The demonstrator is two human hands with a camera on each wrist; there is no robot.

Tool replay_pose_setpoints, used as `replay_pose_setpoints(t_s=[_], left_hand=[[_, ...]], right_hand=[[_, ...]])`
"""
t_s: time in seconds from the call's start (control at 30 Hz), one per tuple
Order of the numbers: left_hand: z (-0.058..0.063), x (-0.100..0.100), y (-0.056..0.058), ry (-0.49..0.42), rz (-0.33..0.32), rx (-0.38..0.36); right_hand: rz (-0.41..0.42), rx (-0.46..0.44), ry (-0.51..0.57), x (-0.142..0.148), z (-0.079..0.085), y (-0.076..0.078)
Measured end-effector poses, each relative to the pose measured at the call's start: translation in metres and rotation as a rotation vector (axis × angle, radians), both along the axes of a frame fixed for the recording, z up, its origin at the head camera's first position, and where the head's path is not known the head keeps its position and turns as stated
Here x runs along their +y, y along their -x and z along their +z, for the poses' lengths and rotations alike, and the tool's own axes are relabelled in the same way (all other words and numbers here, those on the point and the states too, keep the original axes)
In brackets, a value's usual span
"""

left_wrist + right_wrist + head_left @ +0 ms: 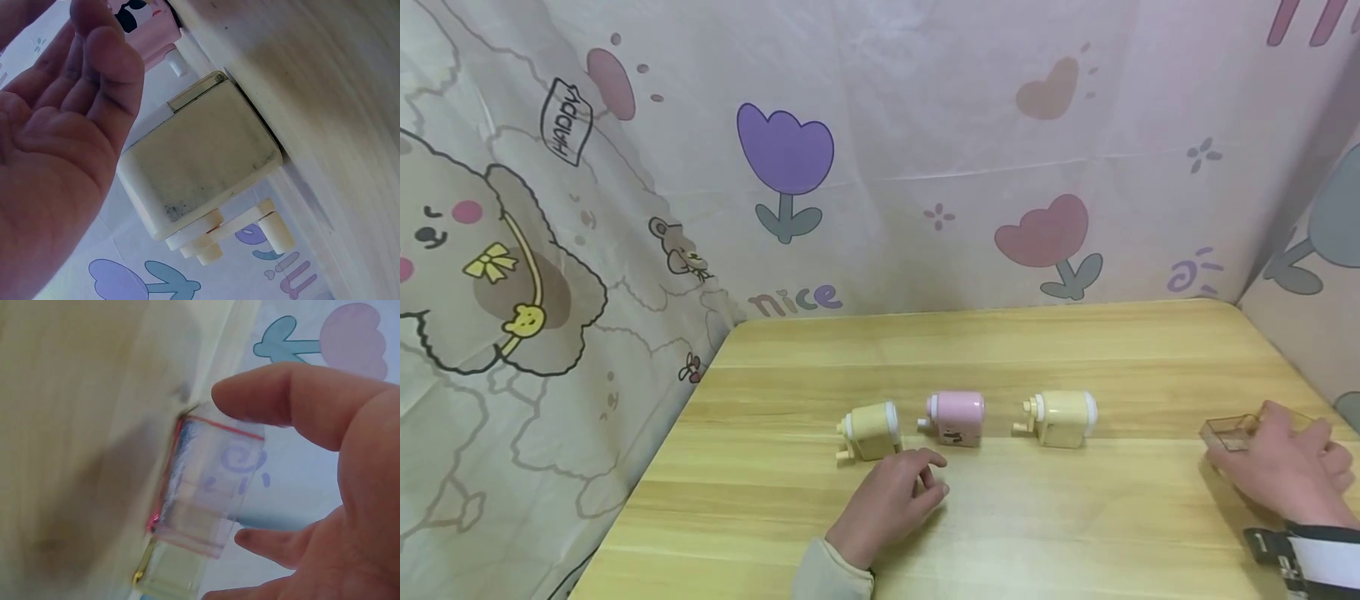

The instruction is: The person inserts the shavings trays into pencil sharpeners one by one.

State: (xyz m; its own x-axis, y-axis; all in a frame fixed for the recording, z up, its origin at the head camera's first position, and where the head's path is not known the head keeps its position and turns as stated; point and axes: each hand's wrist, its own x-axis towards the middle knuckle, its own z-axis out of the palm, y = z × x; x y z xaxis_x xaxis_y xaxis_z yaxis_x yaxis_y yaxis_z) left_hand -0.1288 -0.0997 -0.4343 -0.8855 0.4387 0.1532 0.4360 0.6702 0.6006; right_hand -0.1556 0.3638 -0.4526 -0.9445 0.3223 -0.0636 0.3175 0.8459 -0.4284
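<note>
Three crank pencil sharpeners stand in a row on the table: a yellow one (872, 431) at left, a pink one (958, 418) in the middle, and another yellow one (1066, 419) at right. My left hand (891, 500) is just in front of the left yellow sharpener (203, 156), fingers loosely bent and holding nothing. Over at the table's right side, my right hand (1285, 462) spreads its thumb and fingers around a clear box with reddish edges (206, 487). A yellowish clear box (172, 569) sits beside it. Whether the fingertips touch the box is unclear.
The wooden table (775, 517) has a printed cloth (895, 250) hanging behind it and on both sides. The table's right edge runs close to my right hand.
</note>
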Motion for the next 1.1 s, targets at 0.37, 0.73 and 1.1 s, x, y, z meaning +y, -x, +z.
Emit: replay_pose_setpoints(t_s=[0.37,0.73,1.1], left_hand=[[0.0016,-0.0009,0.0000,0.001,0.001,-0.011],[-0.0003,-0.0014,-0.0006,-0.002,-0.006,-0.017],[0.0002,-0.0006,-0.0007,-0.004,-0.009,-0.022]], right_hand=[[0.121,0.119,-0.059,0.0090,-0.0043,0.0016],[0.105,0.048,-0.040,0.0041,-0.0022,0.0016],[0.186,0.131,-0.096,0.0053,0.0003,0.0011]])
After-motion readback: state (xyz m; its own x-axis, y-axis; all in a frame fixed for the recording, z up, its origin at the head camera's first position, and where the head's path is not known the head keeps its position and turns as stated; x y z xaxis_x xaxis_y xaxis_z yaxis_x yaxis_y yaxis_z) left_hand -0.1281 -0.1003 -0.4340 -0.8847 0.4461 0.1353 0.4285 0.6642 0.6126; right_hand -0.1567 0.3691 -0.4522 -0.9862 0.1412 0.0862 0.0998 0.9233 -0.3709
